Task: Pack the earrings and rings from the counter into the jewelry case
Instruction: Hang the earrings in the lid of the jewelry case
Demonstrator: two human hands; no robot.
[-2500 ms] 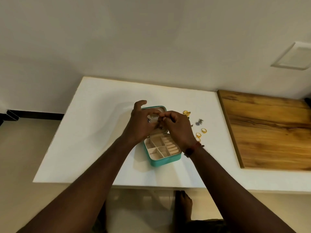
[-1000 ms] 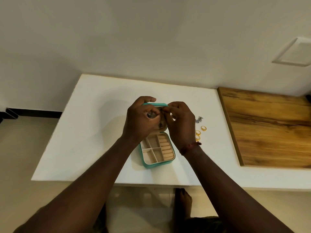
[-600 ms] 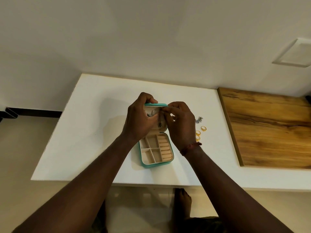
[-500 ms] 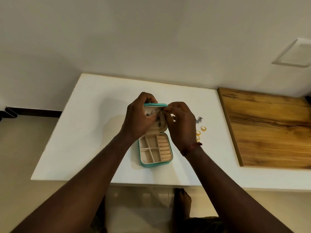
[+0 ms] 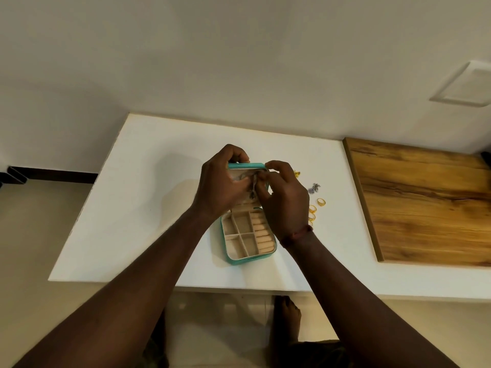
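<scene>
A teal jewelry case [image 5: 240, 260] lies open on the white counter [image 5: 138, 208], its beige tray split into compartments and ring rolls, its lid raised. My left hand [image 5: 220, 187] grips the lid's left side and top edge. My right hand [image 5: 284, 200] pinches a dangling silver earring [image 5: 253, 191] against the inside of the lid. To the right on the counter lie a silver earring [image 5: 314, 187], a gold earring [image 5: 296, 173] partly hidden behind my right hand, and several gold rings [image 5: 321, 201].
A wooden board [image 5: 425, 203] covers the counter's right part. The wall runs close behind the counter. A bare foot [image 5: 288, 314] shows on the floor below the front edge.
The case has shifted slightly left and nearer to me. My left hand moved up onto the lid's top edge. My right hand stays pinched on the silver earring at the lid.
</scene>
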